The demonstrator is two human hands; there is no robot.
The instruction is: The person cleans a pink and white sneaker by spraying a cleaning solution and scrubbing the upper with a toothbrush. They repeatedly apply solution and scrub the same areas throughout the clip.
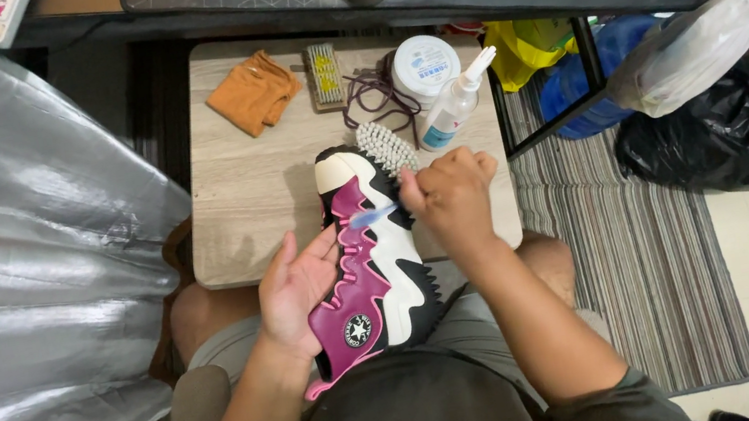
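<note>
Over the near edge of the small wooden table [249, 186], half on the lap and half above the tabletop, a high-top sneaker [371, 262] in magenta, cream and black is held on its side. Its long axis runs from the lap up toward the table's middle, leaning slightly to the right; the toe points away from the person, the ankle collar and round star patch toward the body, the jagged black sole toward the right.

The left hand [295, 290] is spread flat under the upper, fingers open, cradling rather than gripping. The right hand [453, 192] is closed into a loose fist on a small blue-handled brush [373, 213], whose head is laid across the magenta panel near the toe.

The brushing is judged best done in short strokes along the panel seams — pressure kept light, so the material is not scuffed — with the shoe braced firmly from below so it cannot roll.

Toward the far edge lie an orange cloth [253, 92], a white round tub [424, 65], a tangle of purple laces [370, 91], a clear squeeze bottle [455, 104] at the far right corner, a flat wooden brush [325, 75] and a white-bristled brush [384, 146] — the last just beside the toe.
</note>
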